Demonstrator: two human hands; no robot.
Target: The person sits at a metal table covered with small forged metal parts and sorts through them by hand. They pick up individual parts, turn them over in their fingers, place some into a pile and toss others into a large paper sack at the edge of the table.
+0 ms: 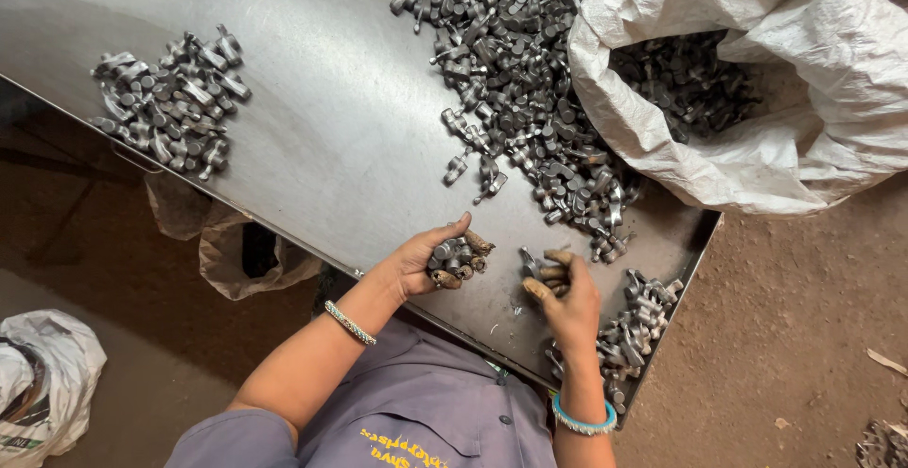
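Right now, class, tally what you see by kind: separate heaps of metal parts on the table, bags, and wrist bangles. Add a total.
Heaps of metal parts: 3 (left, middle, near corner)
Bags: 3 (white sack on the table, white one on the floor, brown one under the table)
Bangles: 2 (silver, blue)
Total: 8

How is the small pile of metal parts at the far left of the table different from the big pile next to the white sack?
The left pile is small, compact and alone on the metal table. The big pile holds far more parts, stretches in a long band toward the person's hands and touches the white sack. Both hold similar small grey metal parts.
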